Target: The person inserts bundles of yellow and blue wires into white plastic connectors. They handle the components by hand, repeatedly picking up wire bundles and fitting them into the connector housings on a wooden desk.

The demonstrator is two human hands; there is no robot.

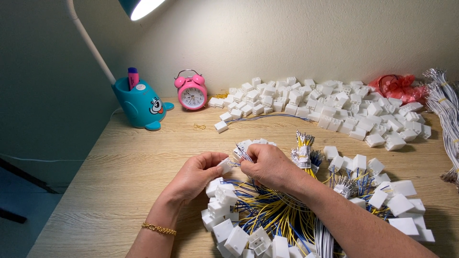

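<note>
- Pale cream wall and a light wood-grain worktop (119,162) make up the setting, lit from above by a white gooseneck lamp (138,7).
- Behind the hands, against the wall, stands a pink twin-bell alarm clock (191,93); beside the clock on its far side from the hands' work sits a teal whale-shaped pen holder (141,105) with a pink marker in it.
- On the other side of the clock a wide heap of small white plastic connector housings (325,105) spreads along the wall, ending near a crumpled red plastic bag (397,86) and a hank of white wires (444,105).
- The left hand (196,174) pinches one small white plastic housing (224,166) between thumb and fingertips; its grip is closed on that piece, held just above the worktop, in front of the clock.
- The right hand (267,165) has its grip closed around a bunch of thin blue and yellow wires with metal terminals (244,154), the tips pointing at the housing and almost touching it.
- Below both hands lies a tangle of yellow and blue wired housings (267,215); more loose white housings (397,205) lie beyond the right forearm.
- Judging by the hold, the work goes best with the housing kept steady and square to the terminal, one wire singled out from the bunch, and the push made straight rather than at a slant.
</note>
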